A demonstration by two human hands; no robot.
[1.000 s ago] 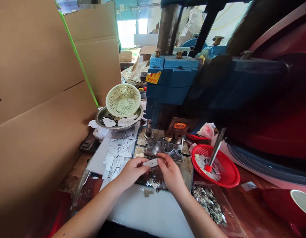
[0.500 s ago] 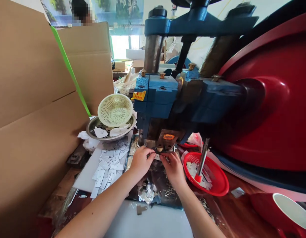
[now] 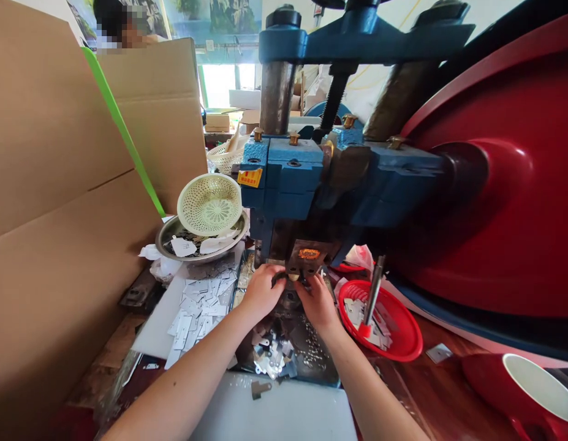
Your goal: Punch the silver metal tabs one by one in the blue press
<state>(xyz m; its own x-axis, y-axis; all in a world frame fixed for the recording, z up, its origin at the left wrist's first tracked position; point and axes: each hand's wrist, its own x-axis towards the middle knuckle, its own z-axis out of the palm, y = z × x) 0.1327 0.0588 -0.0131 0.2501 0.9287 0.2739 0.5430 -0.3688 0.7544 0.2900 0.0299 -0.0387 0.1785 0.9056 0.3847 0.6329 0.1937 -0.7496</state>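
My left hand point(image 3: 264, 290) and my right hand point(image 3: 317, 301) reach in at the foot of a blue press point(image 3: 290, 171), one on each side of its die. The fingers of both hands are bent inward, thumb toward forefinger. Whatever sits between them is too small and dark to make out. Just above the fingertips hangs the steel punch block point(image 3: 310, 255) with an orange mark. Below my wrists, a heap of small shiny metal pieces point(image 3: 273, 356) lies on the dark plate, and one flat metal piece point(image 3: 260, 389) rests nearer to me.
Flat metal blanks point(image 3: 196, 312) are spread at left, beside a metal bowl point(image 3: 162, 239) topped by a pale plastic colander point(image 3: 192, 208). A red basket point(image 3: 415, 343) with pieces and a rod stands right. A red flywheel point(image 3: 504, 245), red mug point(image 3: 486, 373) and cardboard point(image 3: 67, 202) flank the bench.
Both hands have moved slightly deeper under the punch and a little apart. The thin plate seen at the fingertips earlier no longer shows clearly. The view has shifted slightly.
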